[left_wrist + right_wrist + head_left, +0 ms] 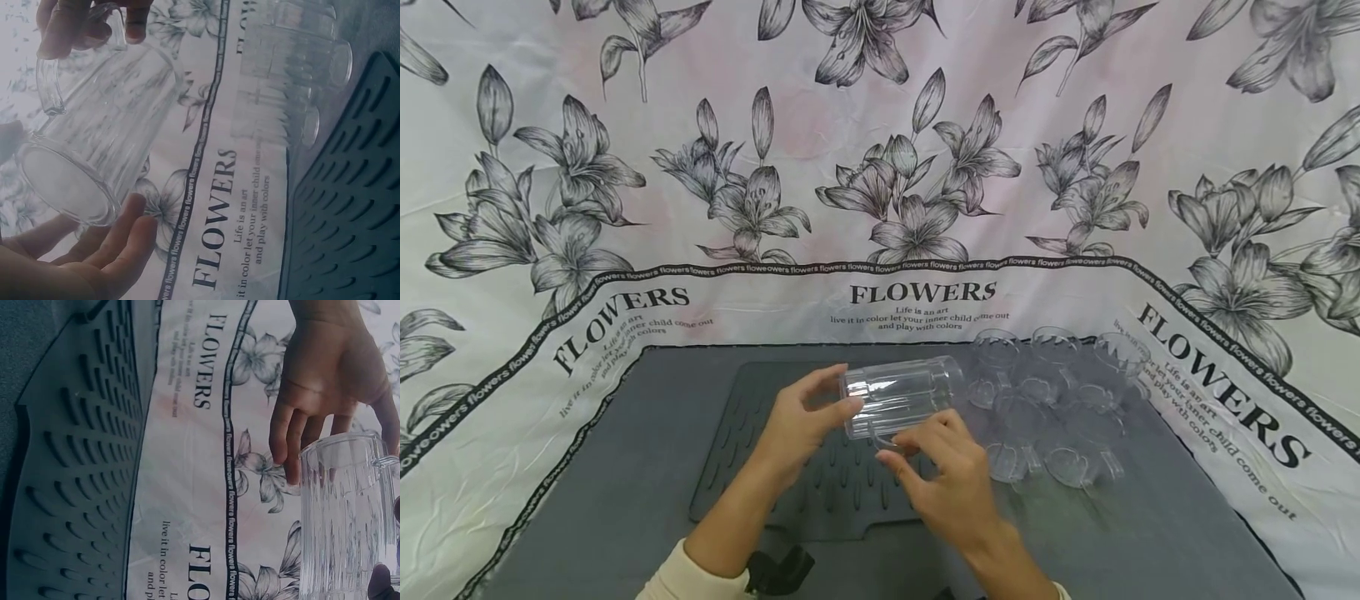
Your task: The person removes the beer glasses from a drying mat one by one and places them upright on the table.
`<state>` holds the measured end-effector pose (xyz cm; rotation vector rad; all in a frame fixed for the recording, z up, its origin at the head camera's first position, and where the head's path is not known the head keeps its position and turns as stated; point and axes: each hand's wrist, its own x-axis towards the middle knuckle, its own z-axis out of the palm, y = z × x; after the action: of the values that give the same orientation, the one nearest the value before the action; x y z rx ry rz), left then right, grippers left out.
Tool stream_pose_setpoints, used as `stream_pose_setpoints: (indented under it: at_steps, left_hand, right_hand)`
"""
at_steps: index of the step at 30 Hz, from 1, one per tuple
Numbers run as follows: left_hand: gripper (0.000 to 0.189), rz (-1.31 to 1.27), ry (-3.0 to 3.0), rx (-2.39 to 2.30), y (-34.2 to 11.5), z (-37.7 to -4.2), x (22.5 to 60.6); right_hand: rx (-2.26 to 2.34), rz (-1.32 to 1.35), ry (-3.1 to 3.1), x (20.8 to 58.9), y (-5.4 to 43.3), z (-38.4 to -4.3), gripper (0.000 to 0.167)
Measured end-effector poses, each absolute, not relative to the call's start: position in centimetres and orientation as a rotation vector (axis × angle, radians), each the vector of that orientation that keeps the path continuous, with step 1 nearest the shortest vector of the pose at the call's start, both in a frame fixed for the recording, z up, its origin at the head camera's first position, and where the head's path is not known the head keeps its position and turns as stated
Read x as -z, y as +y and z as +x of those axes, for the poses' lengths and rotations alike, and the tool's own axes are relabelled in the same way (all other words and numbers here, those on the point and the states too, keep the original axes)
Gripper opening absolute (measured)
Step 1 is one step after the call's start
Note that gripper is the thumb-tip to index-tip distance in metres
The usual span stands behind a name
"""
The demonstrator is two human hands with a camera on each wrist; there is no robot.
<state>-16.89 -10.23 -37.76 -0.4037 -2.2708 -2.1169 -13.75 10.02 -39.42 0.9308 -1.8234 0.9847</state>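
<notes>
A clear glass mug (902,392) with ribbed sides is held on its side above the dark mat, its base to the left. My left hand (797,425) holds the base end, thumb in front and fingers behind. With its fingers and thumb my right hand (951,475) grips the handle along the mug's lower side. In the left wrist view the round base of the mug (106,119) faces the camera, the left fingers (128,244) spread beside it. The right wrist view shows the left hand (331,375) reaching round the base end of the mug.
A dark mat (730,483) with raised ridges lies on the grey table (602,483), beneath the hands. Several clear glass mugs (1071,467) stand in rows close by on the right. Behind the table hangs a flower-print cloth (917,200).
</notes>
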Motion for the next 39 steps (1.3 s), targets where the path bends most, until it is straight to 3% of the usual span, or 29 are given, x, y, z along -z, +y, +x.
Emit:
stream_pose_setpoints:
  at_steps: [5, 10, 20, 23, 27, 39]
  left_hand:
    - [0.056, -0.353, -2.24, 2.14, -10.4, -16.8, 37.7]
    - [0.054, -0.242, -2.223, 2.154, -10.3, -16.7, 37.7]
    - [0.051, -0.12, -2.119, 2.193, -10.3, -16.3, 37.6]
    - [0.051, -0.105, -2.104, 2.213, -10.3, -16.1, 37.7]
    - [0.051, -0.125, -2.062, 2.26, -10.2, -15.9, 37.9]
    - [0.056, -0.37, -1.978, 2.459, -10.6, -16.0, 38.9]
  right_hand:
    - [-0.978, 0.952, -1.889, 39.4, 10.1, -13.5, 0.023]
    - [-1.043, 0.887, -1.936, 39.3, 10.6, -13.2, 0.032]
    - [-1.823, 0.294, -1.936, 39.6, 11.6, -12.0, 0.025]
    - [-2.125, 0.2, -1.991, 39.8, 10.8, -11.4, 0.032]
    - [-2.379, 0.219, -1.914, 39.6, 10.1, -11.2, 0.038]
    - [-2.37, 0.347, -1.827, 37.5, 10.5, -11.7, 0.036]
